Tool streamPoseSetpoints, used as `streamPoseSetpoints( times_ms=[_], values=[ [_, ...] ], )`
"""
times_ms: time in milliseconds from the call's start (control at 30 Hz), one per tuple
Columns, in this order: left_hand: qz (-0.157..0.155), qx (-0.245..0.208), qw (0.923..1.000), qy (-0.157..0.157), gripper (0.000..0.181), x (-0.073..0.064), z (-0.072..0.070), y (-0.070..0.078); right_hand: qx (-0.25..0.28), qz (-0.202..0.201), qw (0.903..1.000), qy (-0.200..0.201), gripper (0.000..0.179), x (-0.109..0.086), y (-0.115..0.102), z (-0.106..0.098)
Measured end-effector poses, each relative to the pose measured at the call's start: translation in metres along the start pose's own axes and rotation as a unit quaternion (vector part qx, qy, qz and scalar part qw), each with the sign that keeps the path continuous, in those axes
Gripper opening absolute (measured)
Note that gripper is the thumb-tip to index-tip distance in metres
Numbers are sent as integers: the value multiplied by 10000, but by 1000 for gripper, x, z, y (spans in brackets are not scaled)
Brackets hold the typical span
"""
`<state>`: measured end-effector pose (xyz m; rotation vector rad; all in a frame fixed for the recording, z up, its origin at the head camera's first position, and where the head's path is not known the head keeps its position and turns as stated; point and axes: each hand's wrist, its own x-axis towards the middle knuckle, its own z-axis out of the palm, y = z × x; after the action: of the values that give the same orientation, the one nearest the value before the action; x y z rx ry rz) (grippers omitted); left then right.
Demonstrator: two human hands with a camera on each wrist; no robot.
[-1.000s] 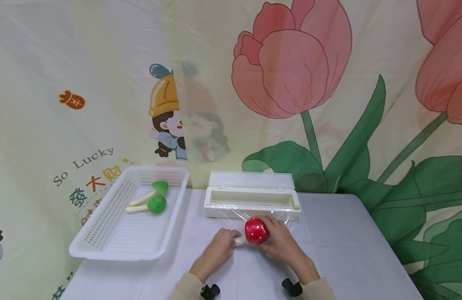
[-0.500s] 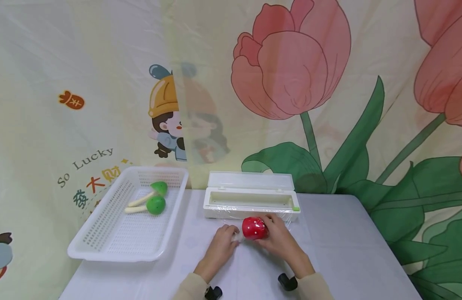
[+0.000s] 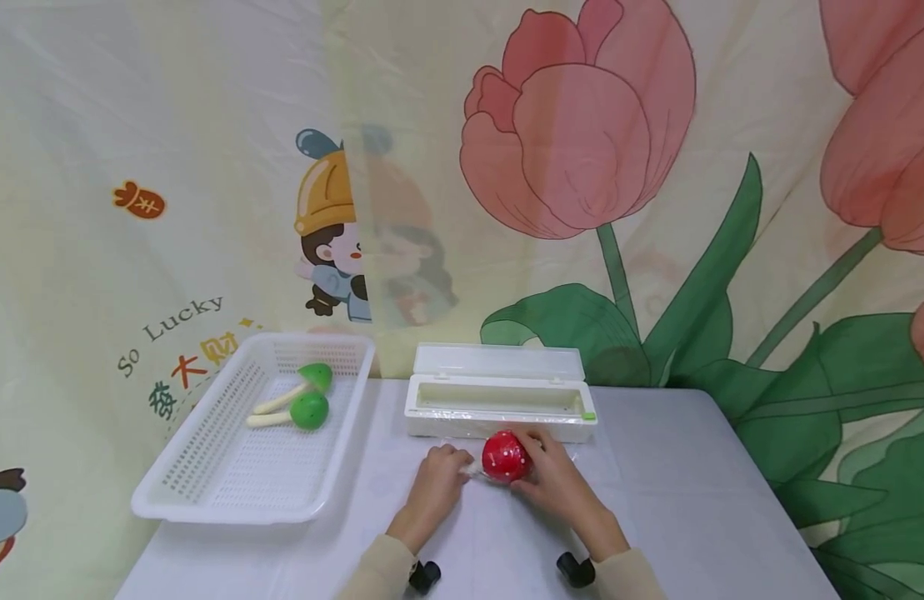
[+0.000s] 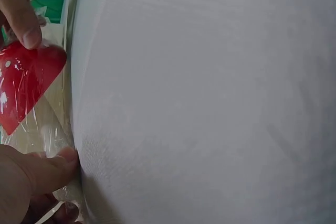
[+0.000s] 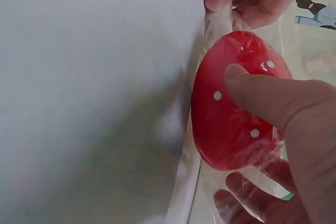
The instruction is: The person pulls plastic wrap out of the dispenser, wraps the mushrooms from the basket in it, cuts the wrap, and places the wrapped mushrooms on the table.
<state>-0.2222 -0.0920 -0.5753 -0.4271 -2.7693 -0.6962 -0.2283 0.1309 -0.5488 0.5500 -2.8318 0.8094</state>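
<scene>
A toy mushroom (image 3: 504, 457) with a white-dotted red cap is wrapped in clear plastic wrap (image 5: 215, 30), just in front of the white wrap box. My right hand (image 3: 555, 479) holds the cap from the right; in the right wrist view its thumb (image 5: 252, 87) presses on the cap while the fingers reach under. My left hand (image 3: 435, 483) pinches the film-covered stem end at the left, thumb (image 4: 55, 169) on top. Most of the pale stem hides behind the film and fingers. Loose film shows around the cap and between the hands.
A white wrap box (image 3: 499, 425) stands behind the hands with its lid raised and a green slider (image 3: 588, 416) at its right end. On the left, a white plastic basket (image 3: 229, 504) holds two green-capped toy mushrooms (image 3: 309, 411). A printed curtain (image 3: 641, 292) hangs behind the table.
The mushroom and right hand have shifted slightly left, and the cap has turned a little. The film stretched from the box to the mushroom a second ago no longer shows taut. My left hand stays at the stem end.
</scene>
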Motion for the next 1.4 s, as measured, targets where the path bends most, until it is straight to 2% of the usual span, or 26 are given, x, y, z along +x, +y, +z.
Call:
streamPoseSetpoints(
  times_ms=[100,200,533,767,967,1100,1233,1300,1400],
  values=[
    [-136,43,9997,-211,25,2,-2,-1,-40,-105,9999,52,92,-2,1,-2],
    [-140,69,9995,-260,27,3,-1,-1,-25,-95,9999,58,88,-5,1,-5],
    [297,115,9994,108,28,-1,-1,0,116,296,9995,-21,82,-8,8,-18],
    [394,138,9990,167,29,3,-7,7,251,351,9989,-183,77,-9,11,-20],
    [503,-111,9983,274,25,13,-22,28,400,245,9988,-165,80,-10,12,-24],
    [883,-214,9956,216,24,19,-29,45,451,152,9987,-168,81,-10,16,-25],
    [1314,63,9910,246,26,25,-29,56,541,51,9984,-180,81,-9,17,-26],
    [1371,298,9899,214,27,28,-27,59,586,39,9981,-212,81,-9,18,-27],
    [1299,594,9897,32,28,32,-23,62,619,126,9976,-287,77,-10,20,-32]
  ],
)
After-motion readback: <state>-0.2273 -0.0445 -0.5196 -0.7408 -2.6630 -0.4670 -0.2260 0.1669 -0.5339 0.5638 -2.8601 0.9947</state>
